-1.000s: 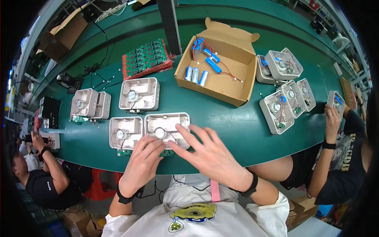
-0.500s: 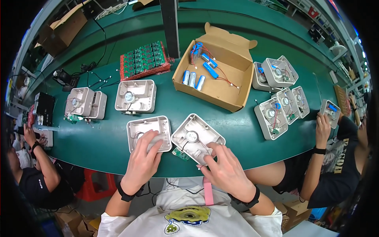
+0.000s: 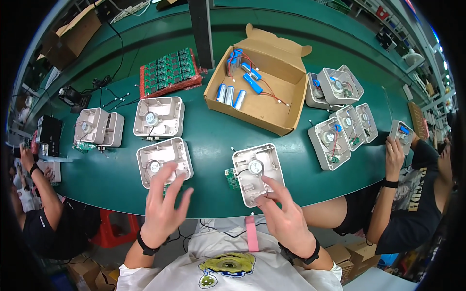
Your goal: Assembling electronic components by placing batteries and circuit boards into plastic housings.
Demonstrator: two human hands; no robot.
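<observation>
A white plastic housing (image 3: 275, 167) with a round speaker (image 3: 256, 167) stands in front of me, slightly turned. My right hand (image 3: 289, 218) grips its near right corner, fingers bent over the wall beside thin wires. A small green circuit board (image 3: 232, 178) lies against its left side. My left hand (image 3: 165, 208) is raised with fingers spread, holding nothing. Behind those fingers sits another white housing (image 3: 183, 162), also with a speaker (image 3: 154, 167); my hand partly hides its near side.
An open cardboard box (image 3: 252, 112) holds blue cells with wires. Left of it is a stack of green circuit boards (image 3: 169, 72) on red wrap. More housings (image 3: 159, 119) stand left and right (image 3: 329, 145). Co-workers sit either side; one's hand (image 3: 395, 155) holds a housing.
The right housing has moved right and turned straighter, with my right hand at it. The left housing has shifted left. My left hand has come off it, fingers spreading.
</observation>
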